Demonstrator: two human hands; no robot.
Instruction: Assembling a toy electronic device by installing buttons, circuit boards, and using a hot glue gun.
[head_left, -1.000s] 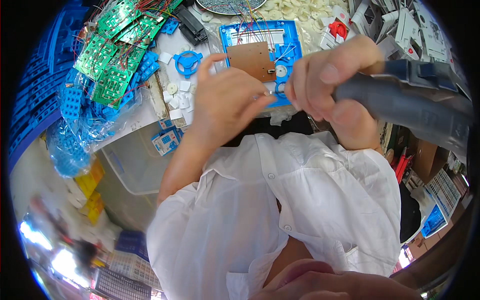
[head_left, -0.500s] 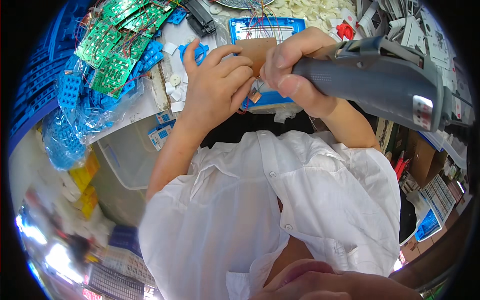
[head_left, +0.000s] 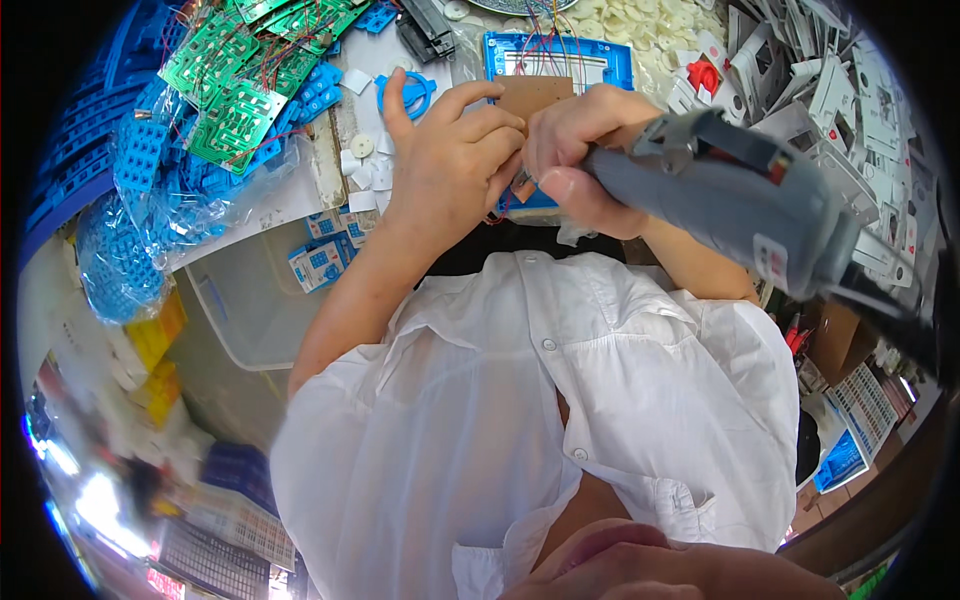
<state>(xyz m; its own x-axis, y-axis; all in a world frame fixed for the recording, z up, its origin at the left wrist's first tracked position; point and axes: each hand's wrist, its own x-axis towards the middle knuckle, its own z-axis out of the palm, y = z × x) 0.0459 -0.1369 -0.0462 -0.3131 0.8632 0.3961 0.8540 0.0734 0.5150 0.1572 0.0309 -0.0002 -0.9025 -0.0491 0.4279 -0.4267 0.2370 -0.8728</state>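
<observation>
My right hand (head_left: 590, 150) is wrapped around a grey electric screwdriver (head_left: 715, 200), which slants across the right side. Its tip is hidden behind my hands. My left hand (head_left: 450, 160) curls beside it, little finger raised, with the other fingers drawn together at a brown circuit board (head_left: 535, 92). What the left fingertips pinch, if anything, is hidden. The board lies over a blue plastic casing (head_left: 622, 68) with thin coloured wires (head_left: 548, 38). A small copper-coloured piece (head_left: 525, 190) shows between my hands. Just beyond my left little finger lies a blue plastic ring (head_left: 428, 88).
Green circuit boards (head_left: 240, 120) are heaped on blue plastic parts (head_left: 140, 165) at left. Pale discs (head_left: 640, 25) pile up at the back, and white panels (head_left: 850, 110) with a red part (head_left: 703, 74) at right. A clear bin (head_left: 235, 320) stands below the table edge.
The screwdriver's rear end has swung toward me while my right hand stays around its front. My left hand keeps beside the board. The whole view has shifted slightly.
</observation>
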